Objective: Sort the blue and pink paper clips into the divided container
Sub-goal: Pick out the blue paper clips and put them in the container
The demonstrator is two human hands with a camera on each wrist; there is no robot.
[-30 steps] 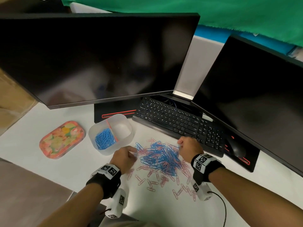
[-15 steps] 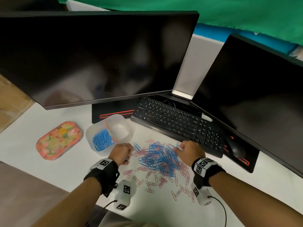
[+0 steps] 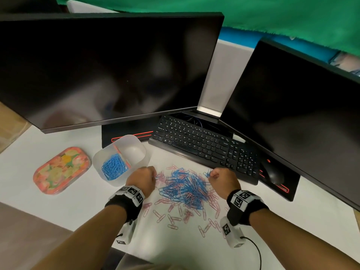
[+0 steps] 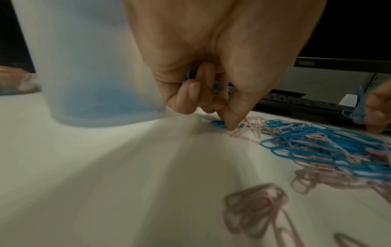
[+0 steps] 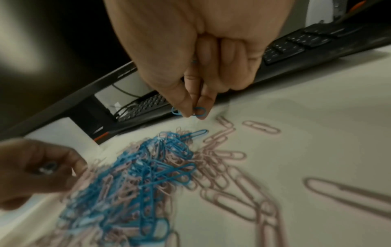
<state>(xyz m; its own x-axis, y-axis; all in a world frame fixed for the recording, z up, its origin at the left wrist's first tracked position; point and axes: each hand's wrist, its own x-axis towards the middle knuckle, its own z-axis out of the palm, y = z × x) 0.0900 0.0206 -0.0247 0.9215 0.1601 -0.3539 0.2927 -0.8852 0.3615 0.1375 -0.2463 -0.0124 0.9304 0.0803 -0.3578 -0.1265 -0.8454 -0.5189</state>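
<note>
While a heap of blue clips [image 3: 114, 167] already lies in the left compartment of the container [image 3: 116, 183], the right compartment looks bare, so by the look of it no pink has been sorted yet. Much is left: a dense mixed pile [image 3: 185, 187] of blue and pink clips is spread on the desk [image 3: 58, 211] between the two hands, with loose pink clips [image 3: 171, 219] scattered nearer the person. The task is judged to be in its early part, with blue being gathered first.

The left hand [image 3: 141, 179] is held curled just beside the container; in the left wrist view several blue clips are seen tucked under its bent fingers [image 4: 190, 93], and a fingertip is pressed down on another blue clip [image 4: 219, 123] at the pile's edge. The right hand [image 3: 224, 178] is likewise curled at the far side of the pile, near the keyboard [image 3: 204, 145]; a blue clip [image 5: 197, 111] is pinched between its thumb and forefinger, and a trace of blue shows higher up among the folded fingers.

As for writing, a small brand mark is seen on the bezel of a monitor [image 4: 306, 63] in the left wrist view, but it is too blurred to be read with confidence. Square coded markers are worn on both wrist bands [image 3: 133, 193]. The floral lid [image 3: 62, 169] left of the container bears no legible text.
</note>
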